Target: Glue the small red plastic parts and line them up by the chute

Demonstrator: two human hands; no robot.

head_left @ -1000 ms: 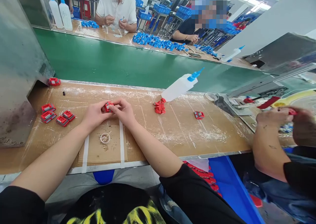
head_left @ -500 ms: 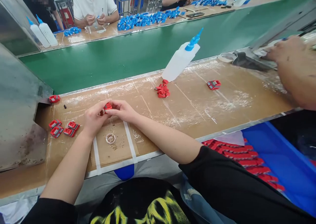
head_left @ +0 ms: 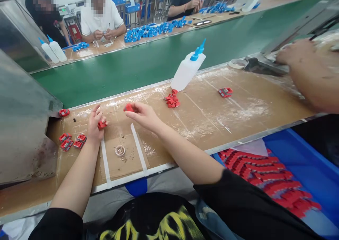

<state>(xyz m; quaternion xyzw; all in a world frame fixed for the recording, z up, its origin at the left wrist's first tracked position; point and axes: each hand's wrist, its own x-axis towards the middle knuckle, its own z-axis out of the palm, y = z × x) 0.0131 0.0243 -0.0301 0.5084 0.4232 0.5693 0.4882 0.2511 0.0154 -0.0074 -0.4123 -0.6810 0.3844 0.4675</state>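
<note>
My left hand [head_left: 95, 125] is closed around a small red plastic part [head_left: 101, 124], which shows at its fingers. Apart from it, to the right, my right hand [head_left: 141, 114] pinches another red piece [head_left: 129, 107] between thumb and fingers. Below both hands a small round dish [head_left: 120, 150] with a thin stick in it stands on a taped cardboard sheet [head_left: 127, 164]. Left of my left hand lie several red-and-grey parts [head_left: 66, 144]. A small pile of red pieces [head_left: 172, 99] sits right of my right hand.
A white bottle with a blue nozzle [head_left: 187, 70] leans behind the red pile. One red-and-grey part [head_left: 225, 92] lies farther right. A blue bin [head_left: 304, 155] holds rows of red parts. A co-worker's arm [head_left: 304, 70] reaches in at right. A metal housing [head_left: 26, 127] borders the left.
My hands, together on one red part before, are now apart, each with a red piece. The right hand has moved right, the left slightly down. The whole view has shifted a little.
</note>
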